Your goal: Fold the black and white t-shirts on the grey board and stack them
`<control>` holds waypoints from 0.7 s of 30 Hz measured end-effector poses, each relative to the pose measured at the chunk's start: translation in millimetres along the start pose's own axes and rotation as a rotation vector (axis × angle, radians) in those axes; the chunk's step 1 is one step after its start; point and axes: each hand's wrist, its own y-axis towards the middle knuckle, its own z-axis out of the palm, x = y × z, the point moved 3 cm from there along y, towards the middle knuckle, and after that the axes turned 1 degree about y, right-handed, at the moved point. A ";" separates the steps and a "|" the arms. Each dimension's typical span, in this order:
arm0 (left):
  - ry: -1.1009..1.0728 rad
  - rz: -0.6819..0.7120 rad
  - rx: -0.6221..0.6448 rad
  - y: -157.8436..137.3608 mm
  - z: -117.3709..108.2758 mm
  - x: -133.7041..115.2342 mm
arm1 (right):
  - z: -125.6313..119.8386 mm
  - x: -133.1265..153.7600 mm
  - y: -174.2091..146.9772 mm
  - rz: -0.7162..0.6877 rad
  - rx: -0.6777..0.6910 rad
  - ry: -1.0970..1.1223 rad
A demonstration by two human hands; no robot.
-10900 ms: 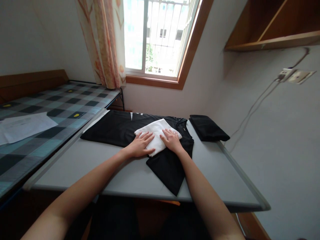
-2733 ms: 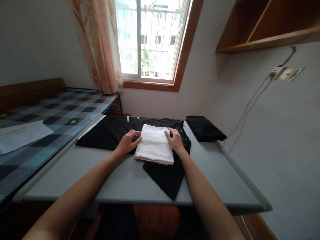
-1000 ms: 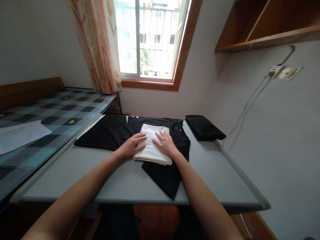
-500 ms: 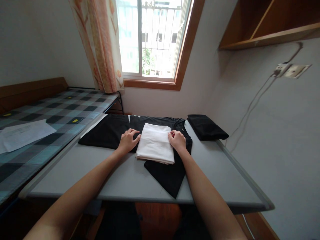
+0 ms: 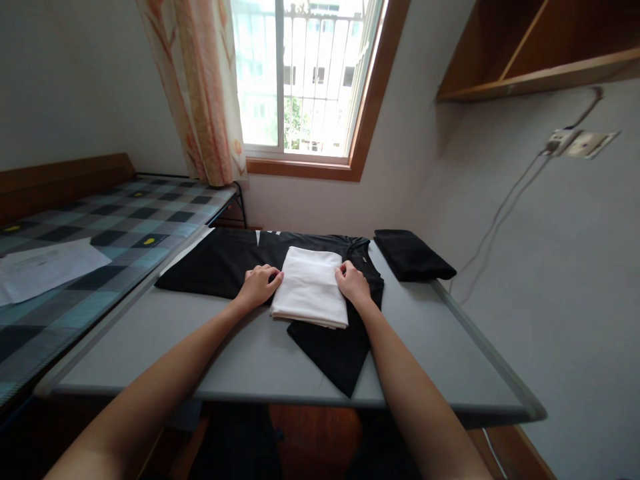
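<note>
A white folded cloth (image 5: 311, 287), likely a garment, lies flat in a neat rectangle on top of a spread black T-shirt (image 5: 220, 263). My left hand (image 5: 260, 285) grips its left edge, thumb and fingers drawn together there. On the opposite edge my right hand (image 5: 353, 281) is closed in a pinch, fingertips at the cloth. The T-shirt's collar points right, and one black sleeve sticks out toward me below the white cloth. White print shows along the shirt's far side. Some of the shirt is hidden under the white cloth and my hands.
A folded black cloth (image 5: 413, 255) lies at the table's far right corner. The pale table (image 5: 240, 363) stands between a bed with a checked cover (image 5: 170, 207) and the right wall. Papers (image 5: 55, 267) lie on the bed. A wooden shelf (image 5: 545, 77) hangs upper right.
My left hand has shifted slightly right, its fingers closing onto the white cloth's left edge. My right hand has barely moved, and the cloths lie as before.
</note>
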 end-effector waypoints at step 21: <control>-0.027 0.010 0.012 1.3 10.4 3.2 | 2.9 -7.5 9.1 0.017 0.103 0.143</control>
